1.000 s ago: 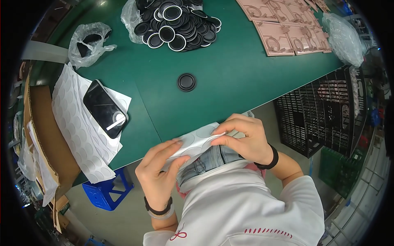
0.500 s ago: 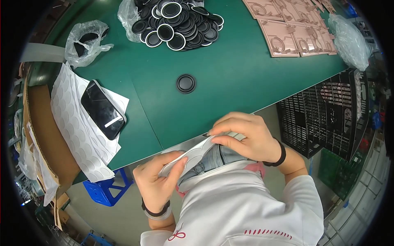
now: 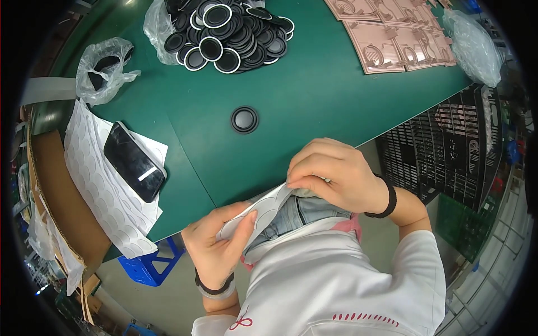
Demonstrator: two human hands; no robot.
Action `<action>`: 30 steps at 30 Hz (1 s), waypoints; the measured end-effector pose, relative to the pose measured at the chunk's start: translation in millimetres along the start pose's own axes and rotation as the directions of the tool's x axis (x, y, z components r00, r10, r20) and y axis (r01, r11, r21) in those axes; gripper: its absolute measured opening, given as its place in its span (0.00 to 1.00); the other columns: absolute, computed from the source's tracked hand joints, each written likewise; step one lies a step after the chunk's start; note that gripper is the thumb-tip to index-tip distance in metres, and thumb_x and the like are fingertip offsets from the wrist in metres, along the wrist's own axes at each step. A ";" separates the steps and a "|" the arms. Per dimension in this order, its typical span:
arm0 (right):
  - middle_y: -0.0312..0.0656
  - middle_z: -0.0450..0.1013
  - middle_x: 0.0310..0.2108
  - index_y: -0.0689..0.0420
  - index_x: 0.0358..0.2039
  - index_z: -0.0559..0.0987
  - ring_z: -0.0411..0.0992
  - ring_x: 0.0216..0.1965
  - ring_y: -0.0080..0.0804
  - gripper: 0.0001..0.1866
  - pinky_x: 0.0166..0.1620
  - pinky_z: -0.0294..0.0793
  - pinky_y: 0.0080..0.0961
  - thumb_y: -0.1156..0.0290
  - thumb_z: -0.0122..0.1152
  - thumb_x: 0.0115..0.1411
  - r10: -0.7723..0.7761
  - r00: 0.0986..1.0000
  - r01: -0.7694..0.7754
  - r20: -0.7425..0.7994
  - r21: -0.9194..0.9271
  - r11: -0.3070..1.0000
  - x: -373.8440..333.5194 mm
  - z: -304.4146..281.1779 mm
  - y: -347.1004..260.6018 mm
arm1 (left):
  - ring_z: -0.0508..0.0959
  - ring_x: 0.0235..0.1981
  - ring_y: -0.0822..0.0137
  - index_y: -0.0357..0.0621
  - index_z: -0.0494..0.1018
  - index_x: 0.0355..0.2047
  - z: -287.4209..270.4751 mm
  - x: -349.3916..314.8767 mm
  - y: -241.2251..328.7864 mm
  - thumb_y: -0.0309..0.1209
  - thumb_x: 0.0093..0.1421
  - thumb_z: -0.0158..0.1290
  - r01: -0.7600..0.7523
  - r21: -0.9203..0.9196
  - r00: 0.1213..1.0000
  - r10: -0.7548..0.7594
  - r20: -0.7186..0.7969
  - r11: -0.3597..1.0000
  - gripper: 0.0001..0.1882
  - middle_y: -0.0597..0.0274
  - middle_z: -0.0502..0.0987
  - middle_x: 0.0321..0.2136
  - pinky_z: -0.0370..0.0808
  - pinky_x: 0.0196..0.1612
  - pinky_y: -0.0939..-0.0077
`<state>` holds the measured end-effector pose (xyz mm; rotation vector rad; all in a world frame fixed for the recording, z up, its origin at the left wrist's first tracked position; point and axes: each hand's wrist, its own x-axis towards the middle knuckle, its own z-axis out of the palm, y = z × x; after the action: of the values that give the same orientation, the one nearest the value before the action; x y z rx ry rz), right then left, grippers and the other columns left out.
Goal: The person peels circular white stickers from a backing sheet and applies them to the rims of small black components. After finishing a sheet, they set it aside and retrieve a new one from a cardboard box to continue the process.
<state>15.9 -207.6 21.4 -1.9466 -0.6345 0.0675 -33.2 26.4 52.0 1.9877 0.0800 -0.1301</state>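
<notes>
Both hands grip a white sheet of round stickers [image 3: 265,214] over my lap, at the table's near edge. My left hand [image 3: 216,241] pinches its left end between thumb and fingers. At the far right end my right hand [image 3: 336,173] is closed, thumb and fingertips pressed together on the sheet's edge; whether a sticker is lifted there I cannot tell. The sheet is tilted and slightly bent. Beyond my hands, a single black round cap with a raised rim [image 3: 245,119] lies on the green table [image 3: 297,95].
A heap of black discs, some white-ringed [image 3: 230,36], sits at the back. Left are a phone [image 3: 134,162] on more sticker sheets [image 3: 92,168], a cardboard box [image 3: 61,190] and a plastic bag [image 3: 106,73]. Pinkish moulded panels [image 3: 386,47] lie back right; black crates [image 3: 443,145] stand beside the table.
My right hand has shifted slightly, its fingers drawing closer together at the sheet's edge. The left hand keeps its hold. The view has turned a little, moving the table's things.
</notes>
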 end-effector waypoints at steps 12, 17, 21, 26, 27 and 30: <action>0.38 0.76 0.39 0.57 0.30 0.78 0.75 0.38 0.35 0.09 0.42 0.72 0.28 0.76 0.70 0.49 -0.283 0.939 0.341 0.194 -0.423 0.840 -0.3 -4.6 -21.8 | 0.78 0.26 0.77 0.33 0.80 0.34 -0.6 9.1 -12.7 0.23 0.53 0.65 0.271 -0.235 0.961 -0.277 0.007 0.933 0.09 0.60 0.82 0.26 0.74 0.30 0.84; 0.40 0.76 0.39 0.59 0.30 0.79 0.74 0.40 0.33 0.06 0.45 0.72 0.30 0.75 0.68 0.51 -0.281 0.921 0.300 0.271 -0.031 0.953 10.2 -15.1 -49.4 | 0.78 0.29 0.75 0.33 0.79 0.36 -2.6 14.5 -28.1 0.23 0.52 0.65 0.280 -0.210 0.960 -0.271 0.072 0.937 0.11 0.60 0.81 0.29 0.74 0.34 0.80; 0.43 0.75 0.38 0.63 0.30 0.80 0.74 0.38 0.28 0.05 0.40 0.74 0.23 0.76 0.67 0.55 0.176 0.983 -0.181 0.059 0.103 0.978 66.0 -16.2 -1.3 | 0.79 0.30 0.67 0.35 0.79 0.39 8.4 22.2 -26.8 0.24 0.52 0.65 0.004 -0.016 0.995 -0.002 0.104 1.000 0.14 0.57 0.80 0.31 0.76 0.35 0.76; 0.39 0.76 0.35 0.64 0.33 0.79 0.73 0.34 0.19 0.06 0.35 0.73 0.16 0.75 0.67 0.58 0.443 0.875 -0.481 0.193 0.250 0.840 88.2 -3.4 31.6 | 0.78 0.30 0.56 0.40 0.76 0.48 26.8 33.6 -31.6 0.27 0.53 0.64 -0.265 0.172 0.964 0.263 0.032 0.949 0.21 0.53 0.75 0.35 0.75 0.31 0.69; 0.38 0.76 0.35 0.64 0.34 0.79 0.73 0.32 0.18 0.07 0.35 0.73 0.15 0.75 0.66 0.59 0.470 0.860 -0.508 0.196 0.259 0.821 89.1 -3.6 31.9 | 0.78 0.30 0.56 0.40 0.76 0.48 27.9 33.4 -31.3 0.27 0.53 0.64 -0.260 0.170 0.966 0.259 0.026 0.951 0.21 0.53 0.75 0.35 0.75 0.31 0.69; 0.37 0.76 0.32 0.65 0.35 0.79 0.72 0.31 0.16 0.07 0.34 0.72 0.14 0.74 0.66 0.60 0.510 0.836 -0.548 0.203 0.254 0.797 91.6 -2.3 32.0 | 0.76 0.28 0.56 0.43 0.71 0.55 30.4 32.9 -31.2 0.29 0.56 0.61 -0.239 0.255 0.971 0.232 0.061 0.937 0.26 0.53 0.71 0.36 0.74 0.29 0.66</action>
<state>108.1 -177.6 16.0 -1.7695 -0.1195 0.6113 -5.8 11.2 7.2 2.2405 -0.2052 -0.0145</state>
